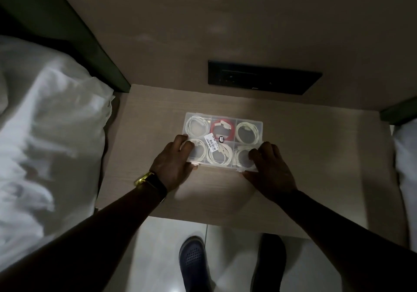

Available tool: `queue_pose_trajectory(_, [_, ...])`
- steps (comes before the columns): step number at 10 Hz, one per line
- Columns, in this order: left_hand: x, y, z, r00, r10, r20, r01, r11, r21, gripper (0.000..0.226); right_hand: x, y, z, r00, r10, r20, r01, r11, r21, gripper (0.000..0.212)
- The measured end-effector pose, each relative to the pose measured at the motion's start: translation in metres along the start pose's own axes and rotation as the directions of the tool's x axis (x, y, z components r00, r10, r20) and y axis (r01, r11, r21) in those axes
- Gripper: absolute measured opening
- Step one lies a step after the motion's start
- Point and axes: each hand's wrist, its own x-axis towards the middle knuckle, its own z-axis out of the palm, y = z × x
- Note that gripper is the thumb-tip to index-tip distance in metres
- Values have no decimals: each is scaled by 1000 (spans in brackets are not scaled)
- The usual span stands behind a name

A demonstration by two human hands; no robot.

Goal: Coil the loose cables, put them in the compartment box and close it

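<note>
Six coiled cables (222, 143) sitting in compartment box (248, 120) on bench (304, 156). Left hand (173, 167), right hand (273, 169) spread, pressing lid's near corners. Judging: pressing evenly along front edge helping latch catch; no cable pinching.

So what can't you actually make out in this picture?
- Head view: whether the compartment box lid is latched; the left hand and right hand cover its near corners.
- Price sticker print: too small.
- Near-right white cable: partly behind the right fingers.
- Black wall panel: too dark to tell sockets from switches.
</note>
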Motion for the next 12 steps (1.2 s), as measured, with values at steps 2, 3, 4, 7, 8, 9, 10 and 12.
queue_pose_trajectory(2, [-6, 7, 3, 776, -630, -34, 447, 588, -674, 37, -15, -7, 5, 780, 625, 31, -489, 578, 653, 49])
queue_pose_trajectory(3, [7, 21, 1, 560, -787, 260, 453, 28, -891, 19, -8, -8, 5, 631, 737, 243, -521, 170, 837, 26])
queue_pose_trajectory(4, [30, 26, -3, 502, -801, 326, 449, -81, -890, 20, 12, -1, -5, 563, 773, 294, -477, 13, 879, 21])
queue_pose_trajectory(7, [88, 17, 11, 448, -835, 320, 455, -95, -885, 19, 69, 25, -9, 503, 795, 339, -434, -106, 894, 25])
queue_pose_trajectory(8, [87, 14, 16, 464, -833, 303, 460, -66, -886, 18, 68, 24, -6, 495, 793, 357, -421, -141, 896, 23])
queue_pose_trajectory(9, [87, 14, 16, 477, -837, 268, 476, -10, -879, 19, 69, 24, -7, 492, 796, 352, -401, -152, 903, 21])
queue_pose_trajectory(10, [83, 17, 15, 508, -837, 204, 547, 131, -826, 23, 69, 28, -3, 500, 796, 342, -418, -124, 900, 20])
queue_pose_trajectory(12, [83, 56, -35, 712, -702, -17, 601, 623, -501, 39, 70, 17, -47, 553, 782, 287, -578, 112, 808, 30])
